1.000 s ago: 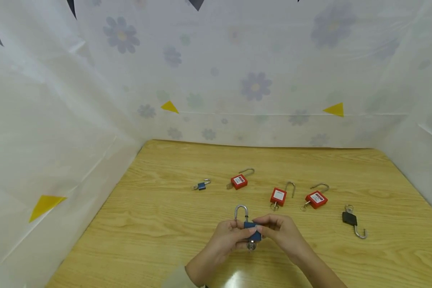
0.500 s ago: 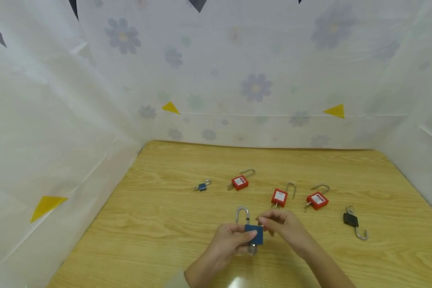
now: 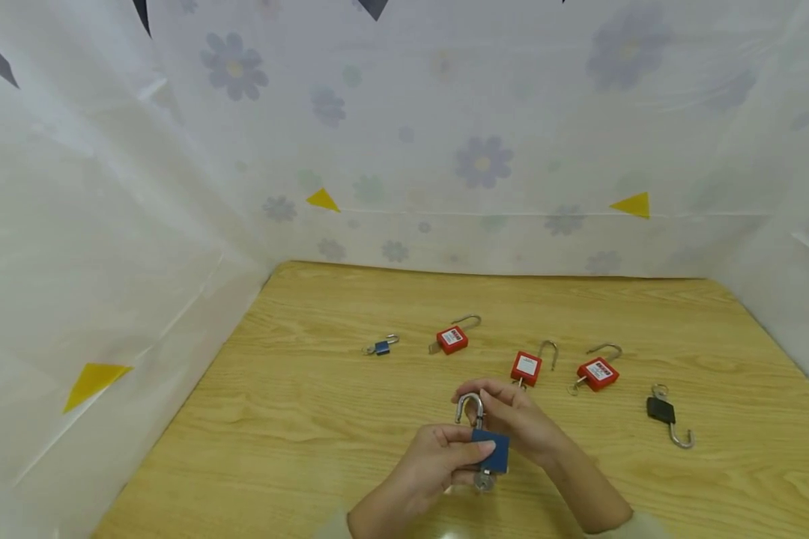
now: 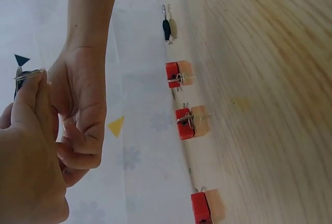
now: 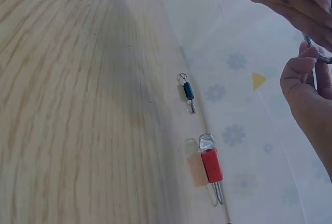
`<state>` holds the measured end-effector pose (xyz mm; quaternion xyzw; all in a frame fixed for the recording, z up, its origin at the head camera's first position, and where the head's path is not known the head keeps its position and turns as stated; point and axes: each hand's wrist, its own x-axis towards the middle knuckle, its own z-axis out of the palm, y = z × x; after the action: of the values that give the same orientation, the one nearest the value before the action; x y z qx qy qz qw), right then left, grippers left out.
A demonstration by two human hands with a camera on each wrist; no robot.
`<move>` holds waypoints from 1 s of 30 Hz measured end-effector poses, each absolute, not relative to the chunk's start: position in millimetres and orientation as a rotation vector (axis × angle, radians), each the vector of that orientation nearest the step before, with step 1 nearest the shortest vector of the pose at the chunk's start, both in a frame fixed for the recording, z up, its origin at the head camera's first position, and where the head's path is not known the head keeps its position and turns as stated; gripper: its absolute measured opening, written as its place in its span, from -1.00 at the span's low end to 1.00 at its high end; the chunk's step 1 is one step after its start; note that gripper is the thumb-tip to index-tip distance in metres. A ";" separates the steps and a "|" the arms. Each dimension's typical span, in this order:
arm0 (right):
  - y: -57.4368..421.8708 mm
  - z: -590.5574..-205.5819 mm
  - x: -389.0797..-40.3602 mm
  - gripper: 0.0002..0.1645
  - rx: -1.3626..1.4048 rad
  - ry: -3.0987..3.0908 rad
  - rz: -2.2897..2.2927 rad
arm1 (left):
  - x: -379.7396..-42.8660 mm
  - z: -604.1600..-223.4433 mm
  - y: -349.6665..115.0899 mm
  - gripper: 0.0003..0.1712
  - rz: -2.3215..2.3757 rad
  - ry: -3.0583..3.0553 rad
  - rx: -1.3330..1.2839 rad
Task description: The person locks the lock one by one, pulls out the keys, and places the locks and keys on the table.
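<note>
My left hand [image 3: 438,457] holds a blue padlock [image 3: 494,451] by its body, thumb across the front face. Its steel shackle [image 3: 470,398] points up and is open, and keys [image 3: 484,481] hang from the bottom. My right hand [image 3: 520,421] pinches the shackle, with the thumb at its near leg and the other fingers behind. In the right wrist view, the curled fingertips of the right hand [image 5: 308,81] meet the shackle's curve. The left wrist view has the left hand [image 4: 31,167] hiding most of the lock.
Farther back on the wooden table [image 3: 276,419] lie a small blue padlock [image 3: 382,348], three red padlocks, at left [image 3: 452,340], middle [image 3: 526,367] and right [image 3: 598,373], and a black padlock [image 3: 661,409]. All have open shackles and keys. A flowered white curtain [image 3: 391,150] encloses the table.
The right hand has left the padlock's body edge, moved up and now grips the shackle. The left hand with the padlock has shifted slightly right and down.
</note>
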<state>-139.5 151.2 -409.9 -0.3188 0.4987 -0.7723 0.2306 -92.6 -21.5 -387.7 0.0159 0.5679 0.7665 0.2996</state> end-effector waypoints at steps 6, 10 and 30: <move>152.6 -411.6 -139.1 -0.66 -0.801 1.479 -2.126 | -93.1 -391.2 -18.9 -0.74 2.039 1.544 0.020; 154.1 -410.0 -136.3 -0.73 -0.720 1.643 -2.129 | -94.7 -393.7 -16.5 -0.77 2.037 1.588 -0.019; 147.2 -379.5 -119.1 -0.88 -0.529 2.528 -1.919 | -97.6 -399.7 -11.9 -0.74 2.049 1.747 -0.008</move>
<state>-119.1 147.2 -379.5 -0.1642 0.7851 -0.5960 -0.0382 -97.6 -11.9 -399.7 -0.0027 0.6326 0.7418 0.2225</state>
